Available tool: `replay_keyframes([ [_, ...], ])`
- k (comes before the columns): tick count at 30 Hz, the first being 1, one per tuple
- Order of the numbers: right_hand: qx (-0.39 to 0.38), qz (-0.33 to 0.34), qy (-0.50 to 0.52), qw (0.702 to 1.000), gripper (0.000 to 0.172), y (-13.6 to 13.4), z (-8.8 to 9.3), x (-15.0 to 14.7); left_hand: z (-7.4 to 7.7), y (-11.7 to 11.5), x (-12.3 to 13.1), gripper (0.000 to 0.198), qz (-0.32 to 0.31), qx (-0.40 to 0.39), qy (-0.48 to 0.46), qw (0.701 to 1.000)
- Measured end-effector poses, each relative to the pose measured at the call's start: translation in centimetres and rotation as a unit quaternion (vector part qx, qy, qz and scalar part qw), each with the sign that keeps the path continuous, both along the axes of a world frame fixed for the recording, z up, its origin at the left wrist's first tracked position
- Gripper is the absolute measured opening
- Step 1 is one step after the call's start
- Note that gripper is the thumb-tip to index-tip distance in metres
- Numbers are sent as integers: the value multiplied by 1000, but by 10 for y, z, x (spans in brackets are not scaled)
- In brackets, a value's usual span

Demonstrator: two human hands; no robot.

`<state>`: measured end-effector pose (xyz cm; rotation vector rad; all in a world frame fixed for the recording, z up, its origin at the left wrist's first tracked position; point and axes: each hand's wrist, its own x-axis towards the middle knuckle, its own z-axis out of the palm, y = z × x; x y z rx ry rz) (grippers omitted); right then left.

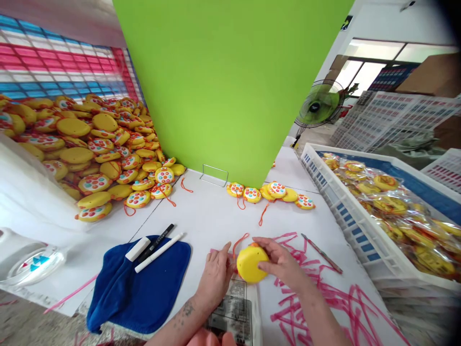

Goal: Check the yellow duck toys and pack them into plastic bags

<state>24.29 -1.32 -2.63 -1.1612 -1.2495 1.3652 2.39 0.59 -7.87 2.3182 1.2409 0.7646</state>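
My right hand (pixel 279 262) grips a round yellow toy (pixel 250 265) by its right edge, with the plain back facing up. An orange cord loop (pixel 239 242) lies at the toy's upper left. Close by on the left is my left hand (pixel 218 271), its fingers curled together near the toy's edge; what they hold, if anything, is hidden. Under the hands stands a small white tray (pixel 256 317) with a dark, partly see-through content I cannot make out.
A large heap of yellow toys (pixel 104 158) lies at left, and several line the green panel (pixel 216 86). Markers (pixel 160 252) rest on a blue cloth (pixel 151 298). A thin craft-knife-like tool (pixel 322 253) lies at right, beside a white crate (pixel 338 216) of bagged toys.
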Motion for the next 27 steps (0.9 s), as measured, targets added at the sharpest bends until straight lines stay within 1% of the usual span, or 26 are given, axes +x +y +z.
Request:
replay_keyframes([
  [1, -3, 9, 12, 1000, 51, 0, 3, 1, 3, 0, 0, 39, -12, -2, 6, 1000],
  [2, -3, -5, 16, 1000, 48, 2, 4, 0, 6, -1, 0, 30, -23, -3, 15, 1000],
  [3, 3, -36, 11, 999, 46, 5, 4, -1, 8, -1, 1, 21, -30, -1, 27, 999],
  [5, 23, -109, -21, 994, 43, 15, -3, -7, 11, -2, 1, 17, -44, 10, 45, 998],
  [6, 31, -133, -40, 990, 43, 21, -8, -11, 12, -2, 2, 18, -51, 17, 47, 997],
  [7, 36, -142, -58, 988, 43, 26, -13, -14, 12, -3, 2, 19, -60, 24, 44, 997],
  [9, 37, -130, -85, 987, 41, 34, -22, -23, 10, -2, 2, 19, -71, 36, 29, 996],
  [11, 35, -102, -107, 988, 38, 37, -27, -32, 9, -2, 1, 13, -64, 44, 16, 997],
  [15, 38, -9, -146, 989, 33, 30, -21, -48, 10, -2, -1, 12, -15, 67, -14, 998],
  [17, 51, 31, -180, 982, 32, 25, -16, -51, 10, -2, -1, 13, -6, 80, -40, 996],
  [18, 60, 27, -215, 974, 33, 23, -14, -50, 9, -1, -1, 14, -10, 81, -55, 995],
  [20, 67, -23, -299, 952, 37, 19, -12, -43, 7, 0, -1, 14, -20, 60, -79, 995],
  [22, 48, -87, -360, 928, 43, 15, -13, -33, 6, 2, -1, 13, -30, 14, -98, 995],
  [23, 32, -103, -369, 923, 44, 12, -15, -28, 6, 4, -1, 13, -34, -13, -105, 994],
  [25, 8, -102, -373, 922, 43, 6, -18, -22, 9, 7, -2, 12, -44, -57, -114, 991],
  [27, -1, -86, -371, 925, 38, 0, -22, -22, 16, 13, -4, 9, -53, -83, -111, 989],
])
